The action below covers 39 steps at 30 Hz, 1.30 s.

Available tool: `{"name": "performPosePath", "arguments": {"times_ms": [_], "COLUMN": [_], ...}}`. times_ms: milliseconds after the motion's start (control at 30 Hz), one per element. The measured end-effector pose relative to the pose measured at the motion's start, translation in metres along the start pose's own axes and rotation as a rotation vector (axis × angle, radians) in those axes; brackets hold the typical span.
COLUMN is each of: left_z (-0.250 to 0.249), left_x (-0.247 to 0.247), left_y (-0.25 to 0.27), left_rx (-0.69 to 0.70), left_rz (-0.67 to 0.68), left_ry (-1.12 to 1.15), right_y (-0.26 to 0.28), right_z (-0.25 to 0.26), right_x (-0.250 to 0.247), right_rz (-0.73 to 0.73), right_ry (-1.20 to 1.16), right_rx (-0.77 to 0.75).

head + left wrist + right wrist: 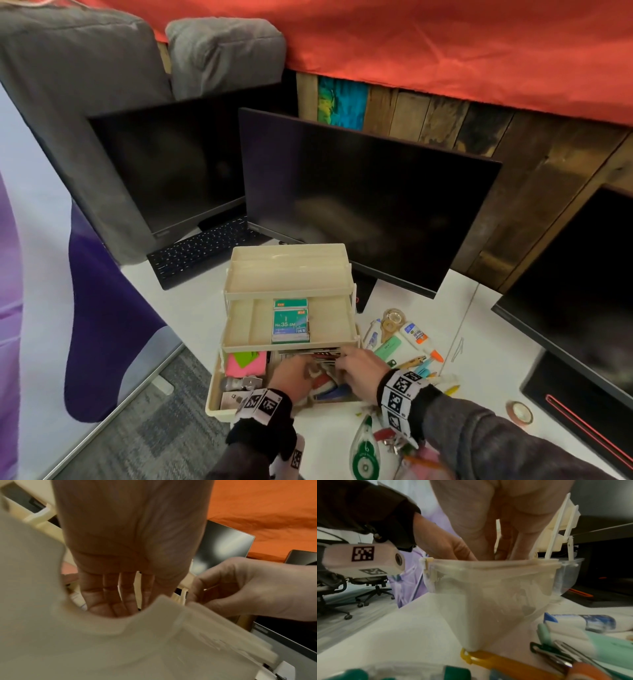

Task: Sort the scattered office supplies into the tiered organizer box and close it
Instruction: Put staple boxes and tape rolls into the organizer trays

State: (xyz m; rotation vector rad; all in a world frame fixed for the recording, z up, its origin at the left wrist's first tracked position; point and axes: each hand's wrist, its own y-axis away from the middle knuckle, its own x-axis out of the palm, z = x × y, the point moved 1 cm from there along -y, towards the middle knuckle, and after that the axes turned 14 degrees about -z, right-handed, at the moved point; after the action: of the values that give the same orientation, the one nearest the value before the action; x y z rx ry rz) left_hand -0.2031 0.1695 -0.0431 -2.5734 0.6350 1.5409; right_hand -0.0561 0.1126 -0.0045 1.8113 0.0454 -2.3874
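The cream tiered organizer box (215,387) stands open on the white table, its tiers stepped back. The top tier (287,270) is bare and the middle tier holds green staple boxes (290,320). Pink sticky notes (247,364) and small clips lie in the bottom tier. Both hands reach into that bottom tier. My left hand (291,373) (113,601) has straight fingers and holds nothing that I can see. My right hand (358,368) (236,588) has curled fingers beside a dark, red-edged flat item (323,354). The box wall (488,595) hides its fingertips.
Loose supplies lie right of the box: a glue bottle (419,337), a clear tape roll (392,318), a mint green piece (387,347), pens (421,365). A green correction tape (364,448) and binder clips (390,442) lie nearer. Monitors (359,205) stand behind; the table edge runs left.
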Motion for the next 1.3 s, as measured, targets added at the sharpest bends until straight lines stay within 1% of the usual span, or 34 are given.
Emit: {"name": "performPosePath", "arguments": {"times_ms": [200,300,367,467,533,600,767,900,967,1033,1100,1133,1200,1300], "left_z": [-0.008,-0.014,-0.018,-0.025,-0.029,-0.031,-0.039,-0.059,-0.068,-0.074,-0.077,-0.077,-0.073,-0.065], "left_x": [0.008,0.008,0.006,0.000,-0.003,-0.007,-0.025,-0.035,-0.036,-0.032,-0.025,-0.020,-0.008,0.002], "left_y": [0.005,0.002,-0.001,-0.003,-0.004,0.000,0.009,0.008,0.007,0.007,0.008,0.009,0.008,0.005], "left_rx": [0.010,0.108,0.170,0.252,0.303,0.342,0.368,0.480,0.493,0.497,0.512,0.488,0.412,0.372], "left_rz": [0.009,0.023,0.039,0.045,0.041,0.021,-0.080,-0.096,-0.036,0.041,0.049,0.060,0.104,0.166], "left_ry": [-0.029,-0.167,-0.255,-0.393,-0.428,-0.423,-0.326,-0.331,-0.363,-0.441,-0.517,-0.535,-0.522,-0.409], "right_y": [0.008,0.018,0.027,0.041,0.047,0.052,0.054,0.050,0.048,0.045,0.043,0.042,0.040,0.038], "right_z": [0.007,0.002,-0.004,-0.013,-0.018,-0.019,-0.021,-0.019,-0.018,-0.015,-0.013,-0.012,-0.009,-0.006], "right_x": [-0.009,-0.016,-0.020,-0.022,-0.021,-0.018,-0.011,-0.012,-0.014,-0.015,-0.015,-0.015,-0.013,-0.010], "right_rz": [-0.166,-0.300,-0.338,-0.339,-0.336,-0.325,-0.307,-0.307,-0.303,-0.293,-0.288,-0.283,-0.268,-0.265], "right_ry": [-0.122,-0.147,-0.173,-0.209,-0.214,-0.213,-0.239,-0.249,-0.257,-0.274,-0.273,-0.265,-0.243,-0.199], "right_rx": [0.106,0.144,0.187,0.245,0.253,0.259,0.272,0.268,0.276,0.279,0.271,0.265,0.250,0.241]}}
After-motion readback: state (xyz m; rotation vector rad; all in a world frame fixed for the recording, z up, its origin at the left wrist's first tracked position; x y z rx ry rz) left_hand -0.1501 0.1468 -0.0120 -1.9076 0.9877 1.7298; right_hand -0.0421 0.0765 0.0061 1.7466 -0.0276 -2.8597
